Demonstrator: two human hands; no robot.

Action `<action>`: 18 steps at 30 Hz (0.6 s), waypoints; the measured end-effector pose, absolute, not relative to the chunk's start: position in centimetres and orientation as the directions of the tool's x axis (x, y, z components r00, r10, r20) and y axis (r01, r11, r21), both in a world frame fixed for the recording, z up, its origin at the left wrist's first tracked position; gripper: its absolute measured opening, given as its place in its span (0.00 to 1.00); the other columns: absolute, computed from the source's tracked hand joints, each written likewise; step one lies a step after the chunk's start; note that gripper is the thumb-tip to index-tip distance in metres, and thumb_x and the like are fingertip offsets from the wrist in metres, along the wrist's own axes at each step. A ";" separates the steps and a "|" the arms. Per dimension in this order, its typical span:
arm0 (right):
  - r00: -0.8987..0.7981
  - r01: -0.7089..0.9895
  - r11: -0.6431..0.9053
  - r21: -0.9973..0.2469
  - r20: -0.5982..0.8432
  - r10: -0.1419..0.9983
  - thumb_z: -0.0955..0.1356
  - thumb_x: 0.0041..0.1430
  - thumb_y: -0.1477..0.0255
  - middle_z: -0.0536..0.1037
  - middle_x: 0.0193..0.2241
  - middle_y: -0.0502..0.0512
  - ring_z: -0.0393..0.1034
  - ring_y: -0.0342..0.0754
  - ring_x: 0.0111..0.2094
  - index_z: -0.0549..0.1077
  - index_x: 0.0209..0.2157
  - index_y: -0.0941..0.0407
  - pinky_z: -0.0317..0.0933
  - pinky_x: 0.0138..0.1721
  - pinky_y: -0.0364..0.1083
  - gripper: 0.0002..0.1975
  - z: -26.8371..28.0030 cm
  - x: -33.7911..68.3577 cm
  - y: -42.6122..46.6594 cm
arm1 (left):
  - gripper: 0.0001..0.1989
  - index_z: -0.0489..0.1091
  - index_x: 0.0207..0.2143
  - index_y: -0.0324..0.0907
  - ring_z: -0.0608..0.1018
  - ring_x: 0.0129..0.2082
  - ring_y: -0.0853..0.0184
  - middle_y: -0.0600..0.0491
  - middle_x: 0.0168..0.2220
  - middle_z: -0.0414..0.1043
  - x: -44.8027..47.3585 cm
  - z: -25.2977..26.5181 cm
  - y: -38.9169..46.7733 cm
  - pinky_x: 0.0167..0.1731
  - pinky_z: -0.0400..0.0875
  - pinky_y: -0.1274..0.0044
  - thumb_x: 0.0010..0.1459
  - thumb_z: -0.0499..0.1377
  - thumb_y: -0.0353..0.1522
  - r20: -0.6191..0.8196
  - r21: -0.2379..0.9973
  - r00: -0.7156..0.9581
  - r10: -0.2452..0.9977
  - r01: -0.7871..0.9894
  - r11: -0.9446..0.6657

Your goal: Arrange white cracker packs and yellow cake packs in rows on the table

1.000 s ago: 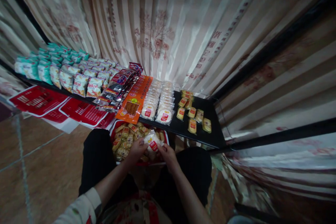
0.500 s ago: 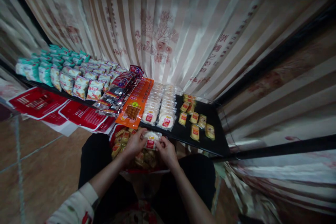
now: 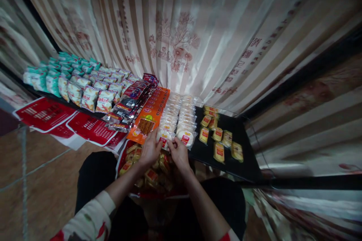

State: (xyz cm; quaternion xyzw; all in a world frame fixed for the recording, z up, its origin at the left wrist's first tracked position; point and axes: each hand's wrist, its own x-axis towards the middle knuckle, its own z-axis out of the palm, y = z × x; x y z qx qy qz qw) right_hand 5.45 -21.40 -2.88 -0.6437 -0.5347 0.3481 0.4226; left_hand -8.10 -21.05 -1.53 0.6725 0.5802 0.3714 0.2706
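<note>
Between my two hands is a white round rice cracker packet point(image 3: 164, 135) with a red label, at the front end of the left row of like packets point(image 3: 169, 112). My left hand point(image 3: 150, 150) grips its left side, and my right hand point(image 3: 178, 153) pinches its lower right edge. Beside it, the right row ends in another rice cracker packet point(image 3: 186, 138) lying face up. Below my hands, a red-edged container point(image 3: 118, 162) on my lap holds many small yellow-wrapped snacks point(image 3: 152, 176).
The black board point(image 3: 243, 169) carries loose yellow snack packets point(image 3: 218, 151) on the right. Left of the crackers lie an orange bag point(image 3: 147, 116), dark packets point(image 3: 132, 96), and white and teal bags point(image 3: 105, 101). Red printed sheets point(image 3: 87, 126) hang in front; a curtain point(image 3: 181, 37) stands behind.
Both hands have moved forward with the rice cracker packet, from above the container to the front of the left row. The view has shifted slightly.
</note>
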 end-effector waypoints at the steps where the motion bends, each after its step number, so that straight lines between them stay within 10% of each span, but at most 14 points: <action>1: 0.184 0.387 -0.067 -0.920 0.005 0.983 0.63 0.52 0.56 0.71 0.18 0.49 0.66 0.45 0.19 0.66 0.26 0.55 0.59 0.23 0.42 0.16 -2.9 5.4 -21.2 | 0.26 0.55 0.57 0.36 0.64 0.56 0.60 0.42 0.55 0.61 -8.1 -1.6 -20.9 0.56 0.59 0.66 0.56 0.51 0.30 0.193 0.788 0.061 0.979 0.585 -0.192; 11: 0.262 0.430 0.012 -0.903 0.138 0.955 0.60 0.56 0.65 0.70 0.44 0.64 0.70 0.45 0.31 0.64 0.49 0.61 0.66 0.35 0.46 0.21 -2.3 4.4 -22.4 | 0.21 0.59 0.54 0.33 0.61 0.57 0.58 0.39 0.56 0.57 -7.4 -2.6 -20.1 0.57 0.58 0.65 0.56 0.48 0.26 0.253 0.687 0.090 0.963 0.685 -0.244; 18: 0.113 0.664 0.039 -0.747 0.152 0.982 0.57 0.59 0.68 0.74 0.32 0.58 0.69 0.49 0.36 0.70 0.35 0.57 0.63 0.39 0.47 0.14 -5.0 5.5 -27.0 | 0.21 0.61 0.52 0.36 0.66 0.53 0.60 0.41 0.52 0.59 -8.0 -1.9 -19.7 0.54 0.62 0.66 0.54 0.49 0.23 0.251 0.663 0.160 0.955 0.690 -0.290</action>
